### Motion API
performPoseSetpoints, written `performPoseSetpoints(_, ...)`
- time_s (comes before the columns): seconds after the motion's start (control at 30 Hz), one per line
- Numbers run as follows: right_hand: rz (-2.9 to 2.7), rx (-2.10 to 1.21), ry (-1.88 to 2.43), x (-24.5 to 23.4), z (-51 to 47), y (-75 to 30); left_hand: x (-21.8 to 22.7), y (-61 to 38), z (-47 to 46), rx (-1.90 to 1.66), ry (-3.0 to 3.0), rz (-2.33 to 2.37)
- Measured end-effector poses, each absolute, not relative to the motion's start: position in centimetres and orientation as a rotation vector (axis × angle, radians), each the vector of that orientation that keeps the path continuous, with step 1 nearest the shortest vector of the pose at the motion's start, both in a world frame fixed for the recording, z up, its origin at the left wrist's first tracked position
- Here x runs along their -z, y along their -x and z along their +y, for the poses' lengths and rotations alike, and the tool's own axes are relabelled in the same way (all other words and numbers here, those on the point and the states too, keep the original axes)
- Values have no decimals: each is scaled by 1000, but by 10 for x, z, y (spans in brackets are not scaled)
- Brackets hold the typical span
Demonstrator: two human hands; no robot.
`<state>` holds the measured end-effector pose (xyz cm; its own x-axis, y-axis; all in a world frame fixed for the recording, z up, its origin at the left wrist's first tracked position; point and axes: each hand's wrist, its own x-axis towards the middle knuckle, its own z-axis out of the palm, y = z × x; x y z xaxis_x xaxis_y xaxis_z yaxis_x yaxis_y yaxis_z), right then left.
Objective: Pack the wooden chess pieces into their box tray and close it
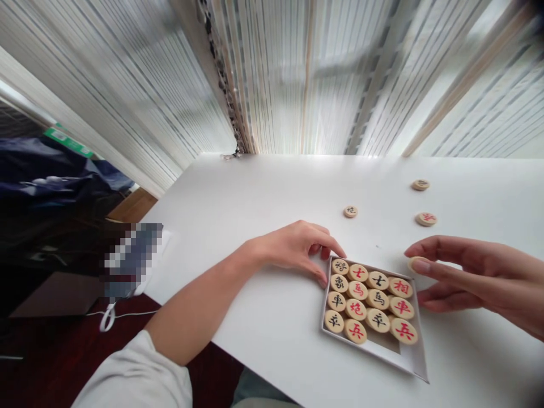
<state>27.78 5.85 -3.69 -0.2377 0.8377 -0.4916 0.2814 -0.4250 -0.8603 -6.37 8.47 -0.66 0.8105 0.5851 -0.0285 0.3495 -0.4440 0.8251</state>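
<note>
Discs (425,219) between box (411,358) and curtain (276,79); right fingers (446,274) pinch piece (412,265); left fingers (330,242) half-spread, touching box.

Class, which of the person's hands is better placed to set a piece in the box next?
Probably the right hand: it pinches a piece by the right edge of the box. The left hand, at the box's upper-left corner, shows no piece.

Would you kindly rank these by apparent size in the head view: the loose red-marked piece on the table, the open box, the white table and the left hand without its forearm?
Largest to smallest:
1. White table
2. Open box
3. Left hand
4. Loose red-marked piece
</note>
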Motion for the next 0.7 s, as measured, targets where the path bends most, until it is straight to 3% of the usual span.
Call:
performPoseSetpoints(0.13,-1430,-1604,1585,32,60,-275,7,67,86,-322,-2085,706)
performPoseSetpoints(0.3,-1608,-1217,1544,10,54,-255,6,69,87,-402,-2084,743)
performPoseSetpoints(0.53,-1307,-1596,1277,0,35,-226,18,54,81,-791,-1869,1077)
performPoseSetpoints(0.7,-1306,-1566,1271,0,32,-222,19,48,80,-884,-1889,1189)
